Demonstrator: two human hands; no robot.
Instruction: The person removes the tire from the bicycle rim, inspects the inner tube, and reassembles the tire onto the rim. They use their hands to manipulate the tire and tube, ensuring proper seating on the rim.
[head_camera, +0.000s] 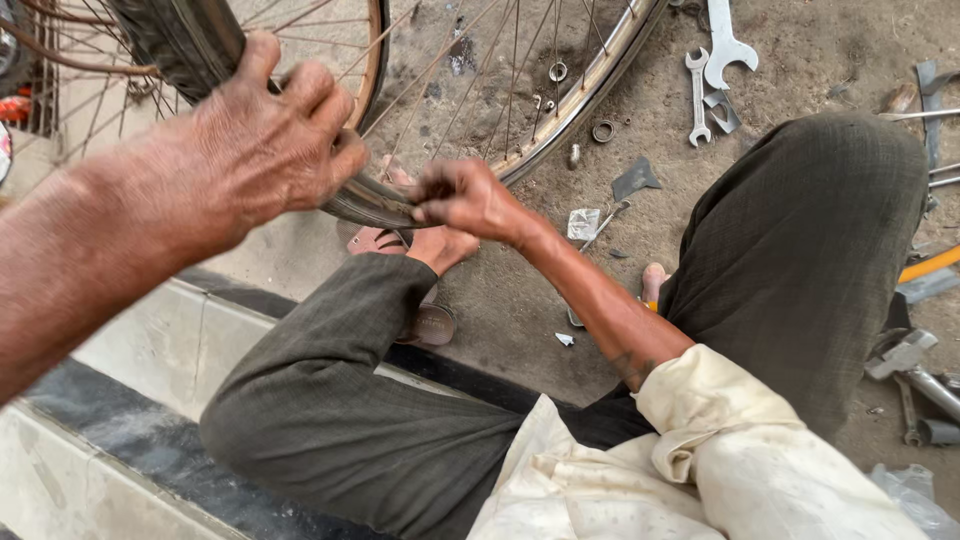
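Note:
A bicycle wheel with thin spokes and a metal rim (590, 80) stands in front of me. Its black tyre (185, 45) runs from the top left down to the middle. My left hand (265, 140) is closed over the tyre near the top of the view. My right hand (465, 198) pinches the tyre's lower edge where it meets the rim. I sit with both knees bent in dark trousers, one bare foot (440, 245) on a sandal under the wheel.
Two spanners (715, 65) lie on the dirt ground at the top right with small nuts and metal bits. More tools (915, 375) and an orange-handled one (930, 263) lie at the right. A painted kerb (150, 350) runs along the lower left.

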